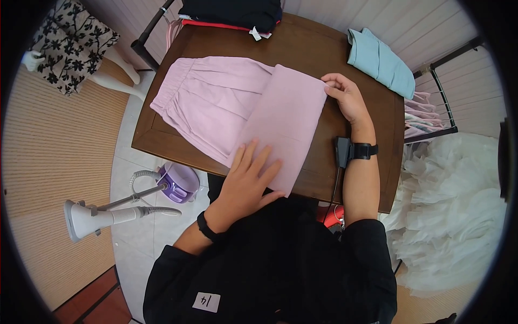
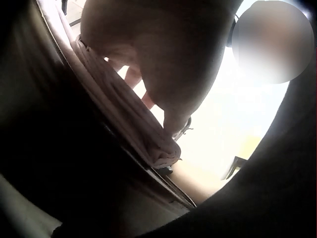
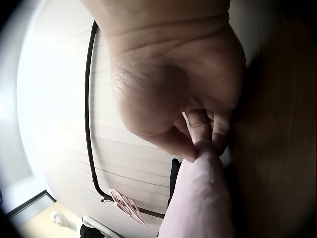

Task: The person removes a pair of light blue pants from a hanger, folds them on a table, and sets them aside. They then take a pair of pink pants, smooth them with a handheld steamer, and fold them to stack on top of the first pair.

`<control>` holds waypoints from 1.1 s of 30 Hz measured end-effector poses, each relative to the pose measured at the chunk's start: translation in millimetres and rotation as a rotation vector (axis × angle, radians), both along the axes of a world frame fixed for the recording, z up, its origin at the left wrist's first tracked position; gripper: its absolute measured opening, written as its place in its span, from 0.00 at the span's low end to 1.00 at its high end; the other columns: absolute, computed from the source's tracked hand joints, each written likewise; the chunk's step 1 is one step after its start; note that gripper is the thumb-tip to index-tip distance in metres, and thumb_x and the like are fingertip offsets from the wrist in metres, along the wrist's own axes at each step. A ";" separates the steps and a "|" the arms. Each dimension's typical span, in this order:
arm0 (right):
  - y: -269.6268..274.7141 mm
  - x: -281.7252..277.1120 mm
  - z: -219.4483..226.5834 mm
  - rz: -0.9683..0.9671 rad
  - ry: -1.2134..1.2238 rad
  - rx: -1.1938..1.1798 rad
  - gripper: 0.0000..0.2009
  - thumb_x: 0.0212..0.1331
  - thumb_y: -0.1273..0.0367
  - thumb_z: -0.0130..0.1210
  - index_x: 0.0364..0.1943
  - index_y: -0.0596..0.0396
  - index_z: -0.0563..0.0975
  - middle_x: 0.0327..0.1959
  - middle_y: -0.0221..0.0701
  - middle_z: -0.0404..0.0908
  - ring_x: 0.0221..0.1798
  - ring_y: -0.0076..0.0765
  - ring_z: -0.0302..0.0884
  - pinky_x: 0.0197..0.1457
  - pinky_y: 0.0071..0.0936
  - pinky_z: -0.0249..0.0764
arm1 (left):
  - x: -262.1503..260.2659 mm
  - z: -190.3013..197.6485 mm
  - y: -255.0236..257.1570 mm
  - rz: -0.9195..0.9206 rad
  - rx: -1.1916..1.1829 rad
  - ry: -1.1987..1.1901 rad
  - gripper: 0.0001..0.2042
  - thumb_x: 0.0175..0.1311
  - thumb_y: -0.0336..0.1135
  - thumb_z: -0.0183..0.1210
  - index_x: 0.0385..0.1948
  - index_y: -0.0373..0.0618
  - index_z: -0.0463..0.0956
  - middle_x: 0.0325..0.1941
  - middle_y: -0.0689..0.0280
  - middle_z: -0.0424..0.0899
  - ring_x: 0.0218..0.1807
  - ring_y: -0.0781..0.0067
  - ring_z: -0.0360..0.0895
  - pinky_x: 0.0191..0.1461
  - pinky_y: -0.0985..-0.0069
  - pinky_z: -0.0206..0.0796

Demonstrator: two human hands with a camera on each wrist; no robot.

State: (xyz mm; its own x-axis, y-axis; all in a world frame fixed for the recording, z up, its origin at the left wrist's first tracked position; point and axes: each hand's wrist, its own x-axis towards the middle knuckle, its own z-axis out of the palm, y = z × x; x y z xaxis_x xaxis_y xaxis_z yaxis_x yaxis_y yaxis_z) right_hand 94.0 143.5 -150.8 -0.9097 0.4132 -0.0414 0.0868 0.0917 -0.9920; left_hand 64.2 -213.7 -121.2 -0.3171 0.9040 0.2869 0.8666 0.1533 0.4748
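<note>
Pale pink trousers (image 1: 216, 102) with a gathered elastic waistband lie across the brown table, the waistband at the left. Their leg end is folded over into a smooth panel (image 1: 294, 102) on the right. My left hand (image 1: 245, 181) rests on the near part of this panel, fingers spread flat, thumb by its lower corner. At the panel's far right corner, my right hand (image 1: 348, 97) pinches the fabric between thumb and fingers. In the right wrist view the thumb and fingertips meet on the pink edge (image 3: 198, 193). The left wrist view shows layered fabric (image 2: 124, 109) beneath the palm.
Dark folded clothes (image 1: 232, 13) are stacked at the table's (image 1: 310, 40) back left. A light blue folded garment (image 1: 382, 62) lies at the back right corner. A purple and white steamer (image 1: 178, 183) stands on the floor at left, and white tulle (image 1: 448, 216) hangs at right.
</note>
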 end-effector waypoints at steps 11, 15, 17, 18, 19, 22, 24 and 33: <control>20.1 46.8 10.9 -0.056 -0.084 -0.066 0.13 0.58 0.78 0.57 0.48 0.62 0.76 0.34 0.25 0.81 0.39 0.20 0.76 0.49 0.16 0.69 | 41.2 -29.0 26.1 -0.052 0.028 0.246 0.31 0.51 0.45 0.64 0.59 0.43 0.71 0.66 0.43 0.66 0.68 0.35 0.61 0.69 0.43 0.53; 23.6 61.6 17.1 -0.082 -0.144 -0.037 0.13 0.57 0.77 0.57 0.47 0.62 0.76 0.34 0.24 0.80 0.38 0.20 0.75 0.47 0.17 0.69 | 52.2 -33.7 35.8 -0.012 0.163 0.284 0.21 0.57 0.36 0.54 0.54 0.42 0.75 0.60 0.42 0.72 0.63 0.35 0.68 0.66 0.43 0.58; 25.1 76.9 20.1 -0.110 -0.166 -0.021 0.13 0.56 0.78 0.57 0.47 0.62 0.77 0.33 0.24 0.80 0.37 0.19 0.75 0.46 0.17 0.69 | 53.2 -34.4 34.5 -0.034 0.187 0.273 0.20 0.57 0.35 0.53 0.53 0.42 0.76 0.58 0.43 0.73 0.62 0.36 0.69 0.65 0.44 0.59; 26.2 82.3 20.9 -0.098 -0.173 0.004 0.13 0.56 0.78 0.57 0.47 0.62 0.77 0.32 0.23 0.79 0.37 0.19 0.74 0.46 0.17 0.68 | 53.3 -35.0 33.5 -0.061 0.205 0.265 0.20 0.58 0.34 0.52 0.52 0.42 0.77 0.57 0.44 0.74 0.61 0.37 0.70 0.65 0.44 0.59; 27.2 87.4 21.5 -0.087 -0.181 0.028 0.13 0.56 0.77 0.57 0.47 0.62 0.77 0.32 0.23 0.79 0.36 0.19 0.74 0.46 0.17 0.68 | 53.8 -37.2 32.6 -0.058 0.210 0.263 0.20 0.58 0.34 0.52 0.52 0.42 0.77 0.57 0.44 0.74 0.61 0.37 0.70 0.65 0.44 0.59; 25.1 97.4 28.0 -0.091 -0.193 0.058 0.14 0.56 0.77 0.57 0.47 0.62 0.76 0.32 0.22 0.78 0.36 0.19 0.73 0.46 0.17 0.68 | 57.5 -42.2 30.3 -0.083 0.256 0.241 0.20 0.57 0.35 0.53 0.52 0.42 0.77 0.57 0.46 0.75 0.62 0.39 0.70 0.65 0.45 0.60; 23.8 100.9 30.6 -0.095 -0.174 0.063 0.14 0.57 0.77 0.57 0.48 0.62 0.76 0.32 0.22 0.78 0.36 0.18 0.73 0.46 0.17 0.68 | 59.2 -39.5 29.8 -0.091 0.296 0.169 0.19 0.57 0.34 0.55 0.51 0.42 0.77 0.56 0.51 0.76 0.63 0.47 0.71 0.65 0.46 0.60; 11.1 35.7 86.6 -0.170 -0.035 0.276 0.15 0.61 0.75 0.57 0.53 0.60 0.75 0.36 0.24 0.80 0.40 0.19 0.75 0.48 0.17 0.69 | 26.9 9.8 23.0 -0.053 0.473 -0.858 0.17 0.65 0.31 0.56 0.54 0.37 0.74 0.50 0.53 0.80 0.56 0.57 0.76 0.61 0.58 0.65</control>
